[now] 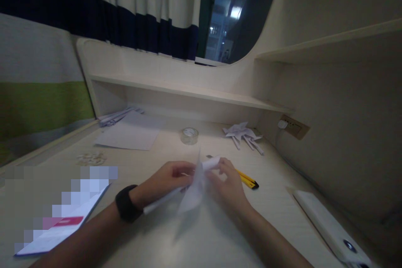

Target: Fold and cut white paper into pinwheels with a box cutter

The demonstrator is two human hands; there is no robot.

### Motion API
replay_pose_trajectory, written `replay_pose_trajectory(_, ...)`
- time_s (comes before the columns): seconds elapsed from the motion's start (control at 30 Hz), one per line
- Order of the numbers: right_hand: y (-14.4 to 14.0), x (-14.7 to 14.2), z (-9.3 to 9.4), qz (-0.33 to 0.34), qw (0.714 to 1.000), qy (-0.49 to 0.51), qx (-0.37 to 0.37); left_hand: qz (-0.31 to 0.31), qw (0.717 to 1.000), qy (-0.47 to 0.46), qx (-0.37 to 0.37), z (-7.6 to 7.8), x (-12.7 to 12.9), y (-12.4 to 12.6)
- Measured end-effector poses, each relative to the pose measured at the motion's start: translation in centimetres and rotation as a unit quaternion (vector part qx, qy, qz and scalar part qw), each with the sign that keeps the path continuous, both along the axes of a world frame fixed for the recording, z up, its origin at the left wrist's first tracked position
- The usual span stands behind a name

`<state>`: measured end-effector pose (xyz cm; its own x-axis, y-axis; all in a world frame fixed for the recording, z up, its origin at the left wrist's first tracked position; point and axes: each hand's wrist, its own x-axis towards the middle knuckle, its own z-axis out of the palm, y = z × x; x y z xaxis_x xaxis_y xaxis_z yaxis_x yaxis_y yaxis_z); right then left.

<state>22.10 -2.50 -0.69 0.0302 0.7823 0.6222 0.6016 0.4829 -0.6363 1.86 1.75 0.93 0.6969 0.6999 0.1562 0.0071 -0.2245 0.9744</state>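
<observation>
Centrally on desk [220, 234], just before tape roll [189, 135]: folded white paper [193, 188], thin, light, floppy, likely creases easily; best held at folded edges. Left hand [166, 182] fingers pinched on paper's left side; right hand [226, 184] fingers closed on rolled top. Yellow-black cutter [248, 179] right of paper. Paper scraps [243, 134] right of tape. Smooth pale desk.
</observation>
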Motion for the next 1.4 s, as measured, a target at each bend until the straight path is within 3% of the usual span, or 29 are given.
replay_pose_trajectory(0.1, -0.4, -0.2, -0.1, -0.074, 0.995, 0.028, 0.063, 0.042, 0.998, -0.015, 0.042, -0.1, 0.2, -0.4)
replay_pose_trajectory(0.17, -0.8, -0.4, -0.2, -0.098, 0.99, 0.015, 0.105, 0.082, 0.99, -0.011, 0.116, -0.1, 0.4, -0.7)
replay_pose_trajectory(0.3, -1.2, -0.6, -0.4, -0.048, 0.981, -0.077, 0.172, 0.143, 0.937, 0.0, 0.319, -0.3, 0.6, -1.4)
replay_pose_trajectory(0.4, -1.2, -0.6, -0.5, -0.023, 0.969, -0.118, 0.215, 0.162, 0.905, -0.02, 0.392, -0.7, 0.8, -1.7)
replay_pose_trajectory(0.57, -1.4, -0.7, 0.0, -0.046, 0.957, -0.102, 0.269, 0.147, 0.889, -0.028, 0.433, -1.4, 1.2, -2.0)
replay_pose_trajectory(0.73, -1.6, -1.0, 0.2, -0.029, 0.961, -0.095, 0.258, 0.172, 0.872, -0.015, 0.457, -1.6, 1.5, -2.2)
replay_pose_trajectory(0.83, -1.6, -1.1, 0.0, -0.027, 0.956, -0.106, 0.273, 0.203, 0.839, 0.005, 0.505, -1.7, 1.5, -2.4)
replay_pose_trajectory(0.97, -1.6, -1.4, -0.4, -0.023, 0.949, -0.115, 0.292, 0.258, 0.762, 0.032, 0.593, -1.8, 1.4, -2.9)
replay_pose_trajectory(1.03, -1.7, -1.5, -0.5, -0.025, 0.945, -0.124, 0.301, 0.271, 0.745, 0.034, 0.609, -1.9, 1.4, -3.1)
replay_pose_trajectory(1.27, -2.1, -2.1, -0.3, -0.037, 0.937, -0.124, 0.324, 0.287, 0.752, 0.017, 0.593, -1.9, 1.6, -3.6)
replay_pose_trajectory(1.4, -2.2, -2.3, -0.2, -0.037, 0.941, -0.12, 0.315, 0.275, 0.771, 0.004, 0.574, -1.9, 1.6, -3.8)
